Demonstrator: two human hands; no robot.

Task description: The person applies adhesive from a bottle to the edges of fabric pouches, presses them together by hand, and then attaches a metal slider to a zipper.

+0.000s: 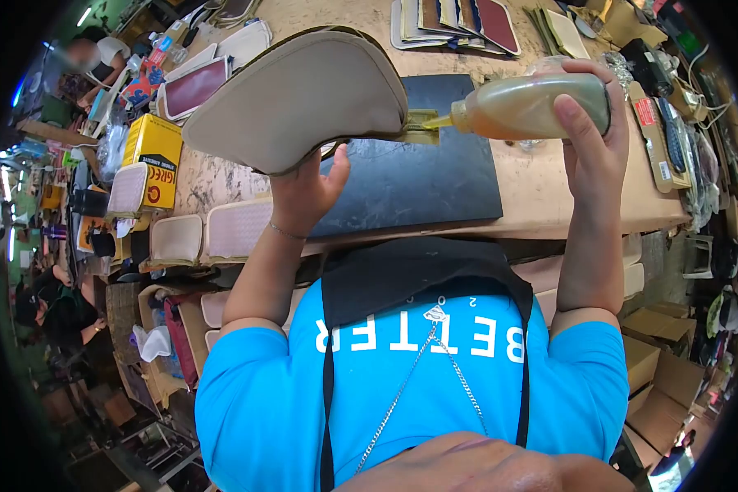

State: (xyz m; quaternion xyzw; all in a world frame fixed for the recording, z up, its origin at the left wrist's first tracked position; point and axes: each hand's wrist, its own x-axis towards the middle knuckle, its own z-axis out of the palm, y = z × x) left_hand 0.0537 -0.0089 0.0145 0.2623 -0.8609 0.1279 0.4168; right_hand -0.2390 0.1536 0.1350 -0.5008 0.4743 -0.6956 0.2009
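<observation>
My left hand (307, 189) is closed under a large beige curved panel (295, 98) with a dark stitched edge, holding it up over the table. Most of its fingers are hidden behind the panel. A short olive tab (422, 127) sticks out at the panel's right end. In my right hand (592, 131) a translucent squeeze bottle (525, 107) with amber liquid lies on its side, fingers wrapped round its base. Its yellow nozzle points left, and the tip is at the tab. Below both hands lies a black board (410, 184).
A yellow adhesive tin (152, 160) stands at the left. Stacked panels (455, 25) lie at the back, a maroon one (195, 86) at the back left. Packages (660, 143) line the right edge. Other people (98, 61) are at the far left. Cardboard boxes (660, 373) sit lower right.
</observation>
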